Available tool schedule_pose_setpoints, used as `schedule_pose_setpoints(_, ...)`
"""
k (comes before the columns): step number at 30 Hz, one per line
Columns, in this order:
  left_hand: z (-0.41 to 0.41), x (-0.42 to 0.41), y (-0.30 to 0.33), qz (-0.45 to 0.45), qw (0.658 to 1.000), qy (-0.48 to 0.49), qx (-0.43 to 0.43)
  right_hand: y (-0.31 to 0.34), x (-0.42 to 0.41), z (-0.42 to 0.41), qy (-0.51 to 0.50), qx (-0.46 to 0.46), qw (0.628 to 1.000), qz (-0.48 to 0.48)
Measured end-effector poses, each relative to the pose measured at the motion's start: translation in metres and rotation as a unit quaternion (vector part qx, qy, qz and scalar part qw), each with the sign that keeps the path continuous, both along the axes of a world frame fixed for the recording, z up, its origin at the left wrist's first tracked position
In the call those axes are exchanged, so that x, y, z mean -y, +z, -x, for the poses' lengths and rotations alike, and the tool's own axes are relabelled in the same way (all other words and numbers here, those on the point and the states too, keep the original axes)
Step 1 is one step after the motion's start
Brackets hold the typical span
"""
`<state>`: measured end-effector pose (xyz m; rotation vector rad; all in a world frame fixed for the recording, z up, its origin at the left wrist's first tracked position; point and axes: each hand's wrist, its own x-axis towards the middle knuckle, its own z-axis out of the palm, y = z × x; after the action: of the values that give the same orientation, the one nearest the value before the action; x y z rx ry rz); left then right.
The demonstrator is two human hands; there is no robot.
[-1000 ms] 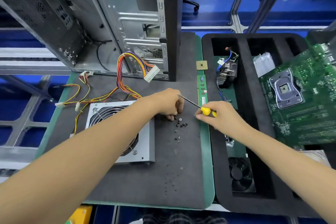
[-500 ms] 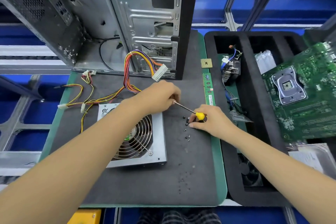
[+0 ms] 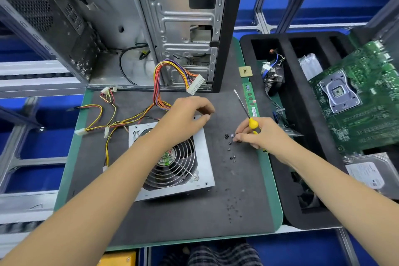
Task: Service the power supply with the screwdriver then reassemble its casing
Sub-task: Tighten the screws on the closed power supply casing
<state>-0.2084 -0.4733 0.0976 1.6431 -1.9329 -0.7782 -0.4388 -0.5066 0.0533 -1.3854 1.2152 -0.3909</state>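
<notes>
In the head view, the power supply (image 3: 170, 157) lies fan-up on the dark mat (image 3: 172, 218) just left of the frame's centre, its wire fan grille facing the camera and its bundle of coloured cables (image 3: 129, 119) trailing to the upper left and up toward the white connector (image 3: 195, 84). The left hand (image 3: 187, 114) hovers over the upper right corner of the power supply with its fingers curled and thumb meeting fingertips; whether something small is pinched there cannot be told. Right of centre, the right hand (image 3: 257, 134) grips the yellow handle of the screwdriver (image 3: 246, 108), whose thin metal shaft points up and to the left, tip in the air, while the fingertips of that same hand reach down to a small cluster of loose screws (image 3: 231, 144) on the mat, just beside the power supply's right edge. In the upper part of the frame stands the open computer case (image 3: 168, 28). On the right a black foam tray (image 3: 302, 114) holds a cooler (image 3: 274, 77), and a green motherboard (image 3: 358, 101) rests over its right side, with a hard drive (image 3: 371, 173) below it. A memory stick (image 3: 250, 99) and a small processor chip (image 3: 245, 71) lie along the mat's right edge.
</notes>
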Motion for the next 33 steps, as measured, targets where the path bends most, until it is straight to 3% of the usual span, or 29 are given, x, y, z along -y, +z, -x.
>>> schedule_pose_setpoints(8, -0.003, -0.025, 0.002, 0.044, 0.994, 0.042, -0.085, 0.050, -0.016, -0.034, 0.051, 0.061, 0.996, 0.040)
schedule_pose_setpoints(11, -0.006, -0.032, 0.001, 0.033, 0.981, 0.059, -0.184, 0.064, -0.025, -0.053, 0.011, 0.103, 0.990, 0.097)
schedule_pose_setpoints(16, -0.014, -0.037, 0.004, -0.116, 0.869, 0.092, -0.471, 0.075, -0.030, -0.078, -0.044, 0.151, 0.980, 0.118)
schedule_pose_setpoints(19, -0.022, -0.036, 0.006, -0.191, 0.780, 0.113, -0.585, 0.080, -0.026, -0.091, -0.027, 0.151, 0.983, 0.105)
schedule_pose_setpoints(21, -0.030, -0.037, 0.007, -0.229, 0.739, 0.126, -0.621, 0.084, -0.023, -0.098, -0.007, 0.140, 0.986, 0.089)
schedule_pose_setpoints(25, -0.051, -0.044, 0.008, -0.228, 0.760, 0.129, -0.594, 0.093, -0.016, -0.106, 0.090, 0.080, 0.988, 0.098)
schedule_pose_setpoints(27, -0.062, -0.047, 0.008, -0.197, 0.750, 0.163, -0.611, 0.099, -0.012, -0.105, 0.154, 0.023, 0.978, 0.136)
schedule_pose_setpoints(30, -0.076, -0.051, 0.006, -0.126, 0.718, 0.224, -0.646, 0.109, -0.009, -0.098, 0.243, -0.086, 0.944, 0.205)
schedule_pose_setpoints(33, -0.086, -0.055, 0.007, -0.066, 0.739, 0.229, -0.630, 0.118, -0.007, -0.092, 0.293, -0.151, 0.898, 0.292)
